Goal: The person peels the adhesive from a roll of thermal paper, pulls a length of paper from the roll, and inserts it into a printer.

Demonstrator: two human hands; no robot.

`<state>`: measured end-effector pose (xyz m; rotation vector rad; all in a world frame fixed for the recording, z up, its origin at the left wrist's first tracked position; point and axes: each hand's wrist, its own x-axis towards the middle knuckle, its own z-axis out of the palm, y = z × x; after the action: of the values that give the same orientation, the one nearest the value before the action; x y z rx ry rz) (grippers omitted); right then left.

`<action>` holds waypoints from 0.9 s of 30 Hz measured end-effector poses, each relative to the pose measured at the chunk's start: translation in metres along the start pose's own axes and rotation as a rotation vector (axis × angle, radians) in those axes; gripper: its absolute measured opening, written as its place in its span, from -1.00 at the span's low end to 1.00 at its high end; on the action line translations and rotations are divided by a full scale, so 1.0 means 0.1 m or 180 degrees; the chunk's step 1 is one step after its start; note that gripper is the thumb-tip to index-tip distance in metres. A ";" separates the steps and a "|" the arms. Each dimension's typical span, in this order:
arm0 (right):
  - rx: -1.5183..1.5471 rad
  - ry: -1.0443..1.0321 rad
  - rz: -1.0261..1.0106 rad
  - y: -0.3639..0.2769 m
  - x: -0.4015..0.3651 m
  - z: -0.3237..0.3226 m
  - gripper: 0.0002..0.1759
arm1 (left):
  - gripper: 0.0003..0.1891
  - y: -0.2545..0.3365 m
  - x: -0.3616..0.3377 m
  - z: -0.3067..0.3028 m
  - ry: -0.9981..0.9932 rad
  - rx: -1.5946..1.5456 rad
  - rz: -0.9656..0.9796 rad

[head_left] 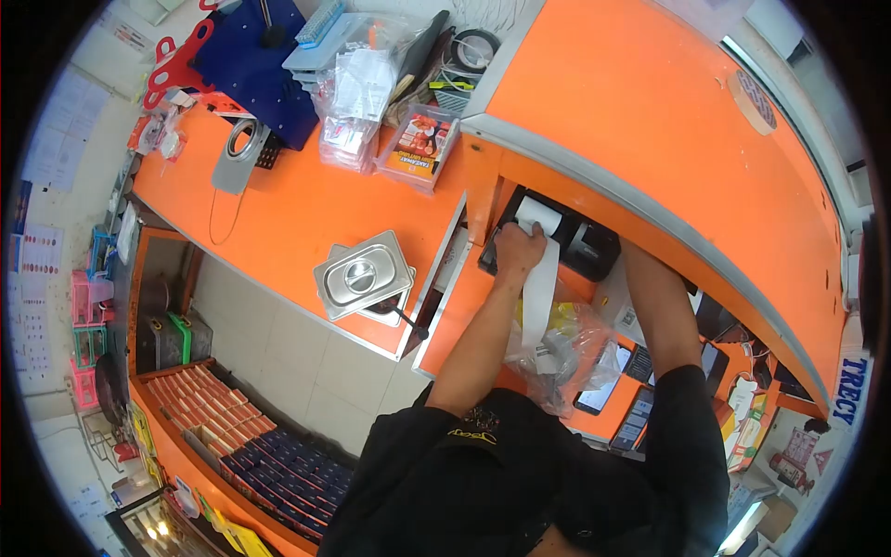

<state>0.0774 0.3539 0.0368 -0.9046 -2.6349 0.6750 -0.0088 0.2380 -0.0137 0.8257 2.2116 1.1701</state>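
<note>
My left hand (520, 249) is closed on a white paper roll (541, 213) at the opening of a black receipt printer (590, 249). From the roll, a long loose paper strip (539, 302) hangs towards me, over a crumpled clear plastic bag (574, 357). My right forearm (659, 306) reaches under the raised orange counter, to the right of the printer. The counter's edge hides my right hand, so its fingers do not show.
The raised orange counter (640, 84) overhangs the printer. Phones (603, 382) lie near my right arm. A steel lid (360, 276) rests on the left counter (278, 213), near its edge. Further back stand a plastic box (419, 148) and bagged items (351, 121).
</note>
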 end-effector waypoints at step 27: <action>0.0559 -0.0189 0.0929 0.07 -0.26 0.54 0.07 | -0.69 -0.38 -0.62 -0.59 0.0066 0.0359 0.0709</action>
<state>0.0798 0.3247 -0.0154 -1.2439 -2.4668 0.9995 -0.0159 0.1449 -0.0073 1.1356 2.2641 1.1667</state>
